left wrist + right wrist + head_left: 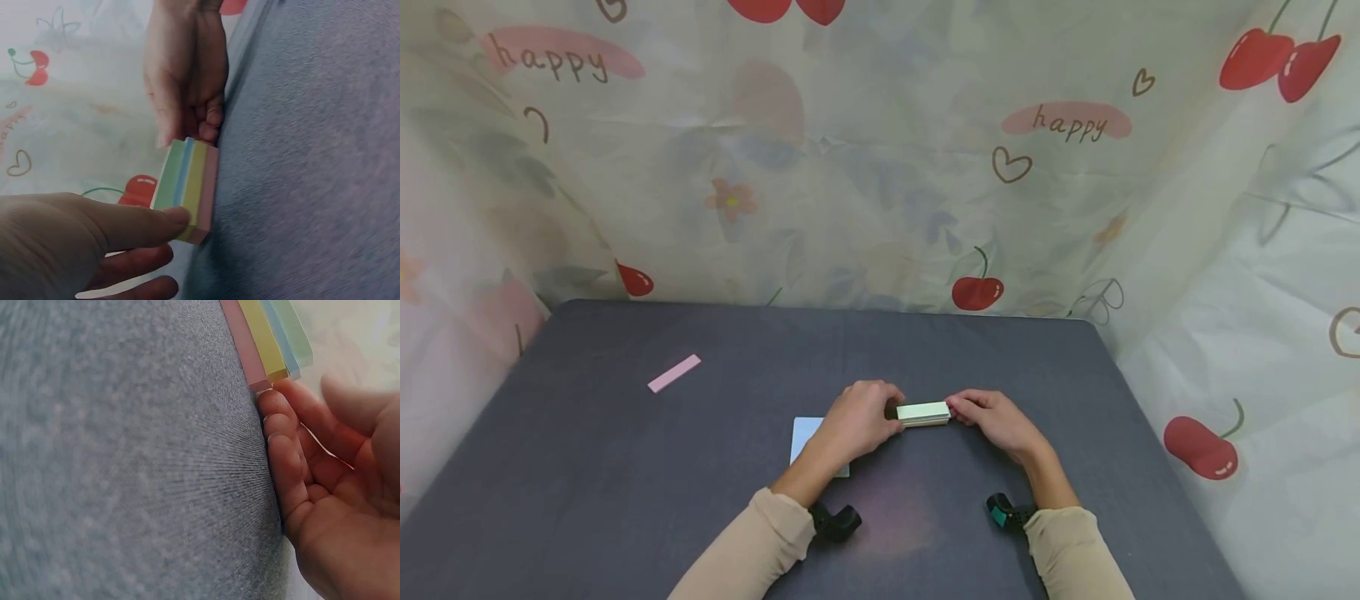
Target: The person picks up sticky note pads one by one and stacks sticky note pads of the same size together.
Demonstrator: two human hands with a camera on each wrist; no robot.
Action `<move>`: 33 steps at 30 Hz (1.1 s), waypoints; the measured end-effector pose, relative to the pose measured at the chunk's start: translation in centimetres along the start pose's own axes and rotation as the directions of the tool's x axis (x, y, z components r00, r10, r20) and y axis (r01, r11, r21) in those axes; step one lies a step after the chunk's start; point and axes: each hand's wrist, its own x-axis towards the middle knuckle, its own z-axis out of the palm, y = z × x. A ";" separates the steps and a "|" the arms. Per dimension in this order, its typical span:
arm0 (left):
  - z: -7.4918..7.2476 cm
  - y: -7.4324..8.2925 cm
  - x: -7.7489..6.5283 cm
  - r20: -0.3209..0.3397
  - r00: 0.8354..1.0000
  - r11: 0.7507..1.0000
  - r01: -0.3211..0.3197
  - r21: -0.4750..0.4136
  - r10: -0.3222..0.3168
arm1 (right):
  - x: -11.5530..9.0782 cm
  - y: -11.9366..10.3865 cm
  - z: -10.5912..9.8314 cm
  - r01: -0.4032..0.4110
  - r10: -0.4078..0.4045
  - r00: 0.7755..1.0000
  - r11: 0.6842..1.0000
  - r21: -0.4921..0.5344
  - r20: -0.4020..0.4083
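Note:
A small stack of narrow sticky-note pads [923, 414] lies low over the dark table, layered green, blue, yellow and pink in the left wrist view, with the blue layer jutting out slightly at the far end. My left hand [861, 418] pinches its left end, the thumb [147, 226] along the yellow and blue side. At the opposite end is my right hand [1000, 423]. Its loosely bent fingers [284, 459] reach the pink and yellow ends, while the thumb [353, 403] stands apart from the stack.
A pale blue rectangular sheet [805, 433] lies partly beneath my left forearm. Farther back on the left, a pink paper strip [674, 373] rests on the grey table [625, 500]. A printed curtain [865, 167] hangs behind and along both sides.

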 end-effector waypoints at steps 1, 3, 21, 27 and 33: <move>-0.1 0.0 0.0 0.003 1.000 1.000 0.009 0.000 -0.009 | 0.0 0.0 0.0 -0.001 0.001 1.000 1.000 0.004 -0.001; -0.3 0.0 -0.1 0.006 1.000 1.000 0.021 0.001 -0.021 | 0.1 0.1 0.1 0.004 -0.004 1.000 1.000 0.007 -0.005; 0.2 0.1 0.1 0.035 0.999 1.000 0.007 0.006 -0.007 | 0.1 0.3 0.0 0.057 -0.056 0.998 0.998 -0.039 0.033; 0.3 0.2 0.1 0.047 0.999 1.000 0.006 0.031 -0.008 | 0.0 0.5 -0.5 0.107 -0.111 0.988 0.993 0.043 0.104; 0.7 0.2 0.1 0.024 1.000 0.998 -0.003 0.056 0.001 | 0.0 0.7 -0.4 0.124 -0.124 0.989 0.992 0.008 0.086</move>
